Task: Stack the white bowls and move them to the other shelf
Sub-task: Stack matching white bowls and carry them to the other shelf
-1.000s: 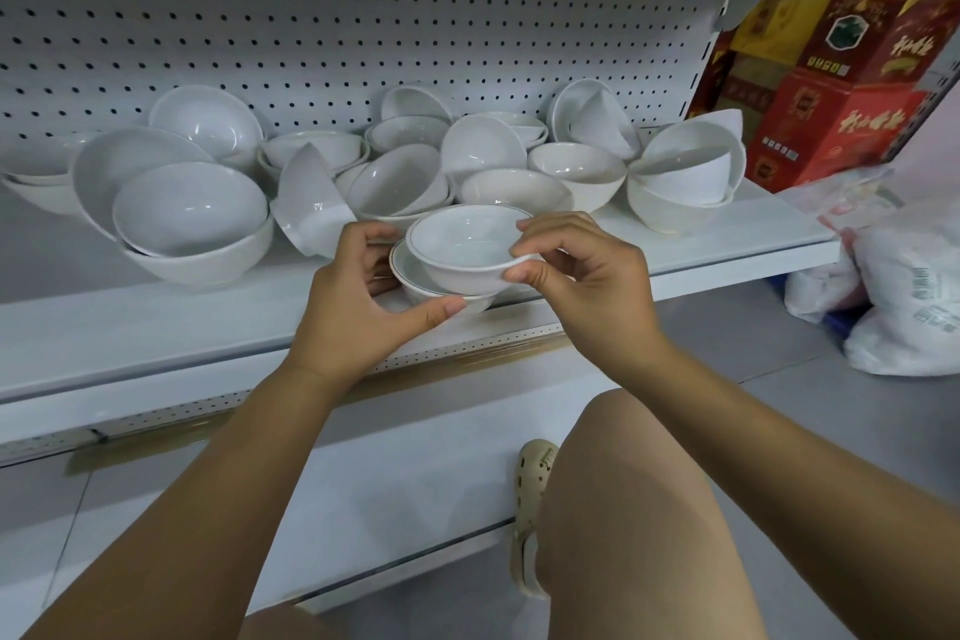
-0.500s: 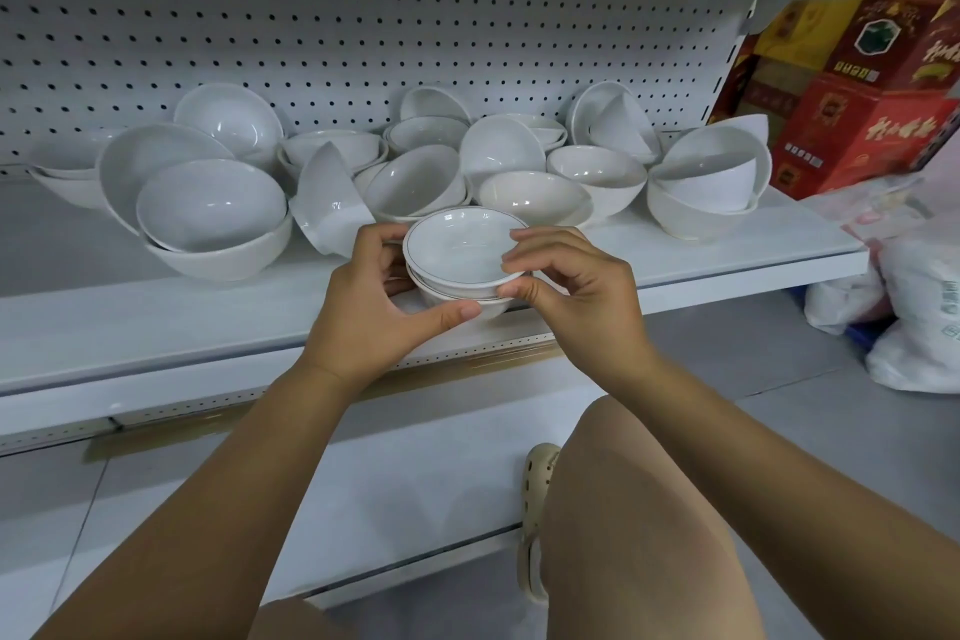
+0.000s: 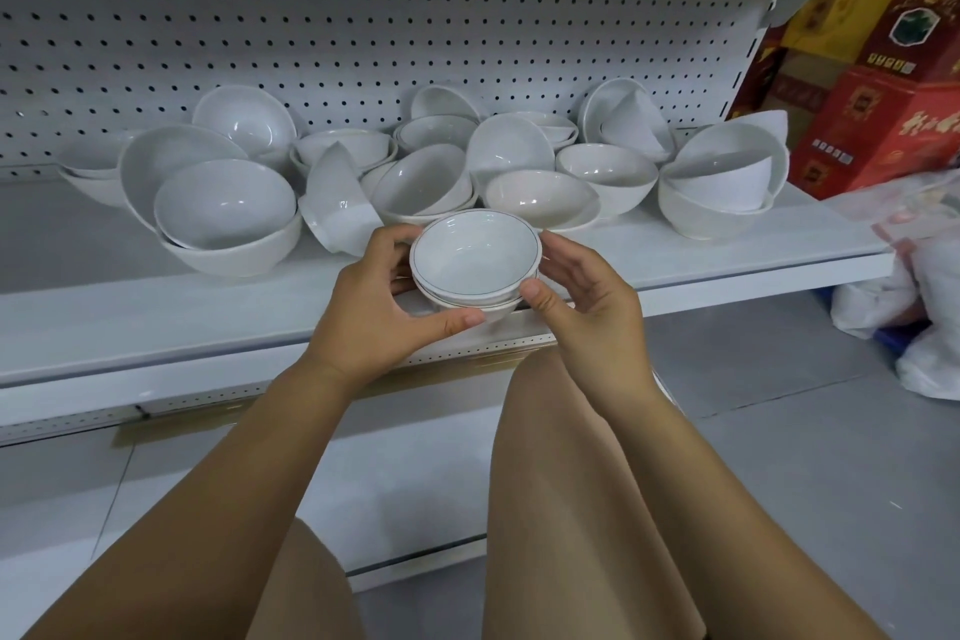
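A small stack of white bowls (image 3: 475, 261) with thin dark rim lines sits nested just above the front of the white shelf (image 3: 156, 317). My left hand (image 3: 374, 312) cups the stack from the left, thumb under its front. My right hand (image 3: 582, 296) holds its right side, thumb on the rim. Behind them several loose white bowls (image 3: 228, 218) lie scattered and tilted across the shelf, some nested in pairs.
A perforated white back panel (image 3: 363, 31) closes the shelf, with another shelf board above. Red and yellow boxes (image 3: 878, 88) stand at the right end. White plastic bags (image 3: 914, 296) lie on the grey floor at right. My knees are below the shelf.
The upper bowl has dropped into the lower one, forming a nested stack. My right hand shifted from the top rim to the stack's right side.
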A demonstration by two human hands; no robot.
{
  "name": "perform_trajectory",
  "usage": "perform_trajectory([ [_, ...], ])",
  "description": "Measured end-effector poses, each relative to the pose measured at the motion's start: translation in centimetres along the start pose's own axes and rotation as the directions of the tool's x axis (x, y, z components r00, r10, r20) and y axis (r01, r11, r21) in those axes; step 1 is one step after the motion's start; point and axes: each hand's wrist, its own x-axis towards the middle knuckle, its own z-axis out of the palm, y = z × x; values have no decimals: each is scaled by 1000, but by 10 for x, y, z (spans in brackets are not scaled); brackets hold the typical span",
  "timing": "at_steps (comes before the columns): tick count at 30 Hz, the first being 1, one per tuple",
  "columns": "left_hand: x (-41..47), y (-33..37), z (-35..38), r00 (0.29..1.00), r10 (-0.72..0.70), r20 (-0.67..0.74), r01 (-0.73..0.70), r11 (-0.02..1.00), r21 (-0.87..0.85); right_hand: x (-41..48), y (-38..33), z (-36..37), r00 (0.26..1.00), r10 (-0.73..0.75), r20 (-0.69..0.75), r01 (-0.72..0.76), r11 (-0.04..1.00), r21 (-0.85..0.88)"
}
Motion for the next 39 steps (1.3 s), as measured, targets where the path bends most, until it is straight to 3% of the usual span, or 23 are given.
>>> perform_trajectory([
  [11, -4, 17, -1, 991, -109, 77, 115, 990, -86, 0, -3, -1, 996, 86, 20, -88, 992, 88],
  [18, -19, 41, 14, 980, -195, 43, 200, 957, -212, -9, -13, -15, 993, 115, 6, -115, 987, 114],
  [29, 7, 81, 119, 972, -154, 180, 201, 938, -281, -13, -35, -128, 972, 160, -173, -150, 986, 66],
  [39, 31, 67, 180, 981, -146, 126, 173, 956, -235, 30, -7, -171, 984, 144, -102, -142, 989, 27],
])
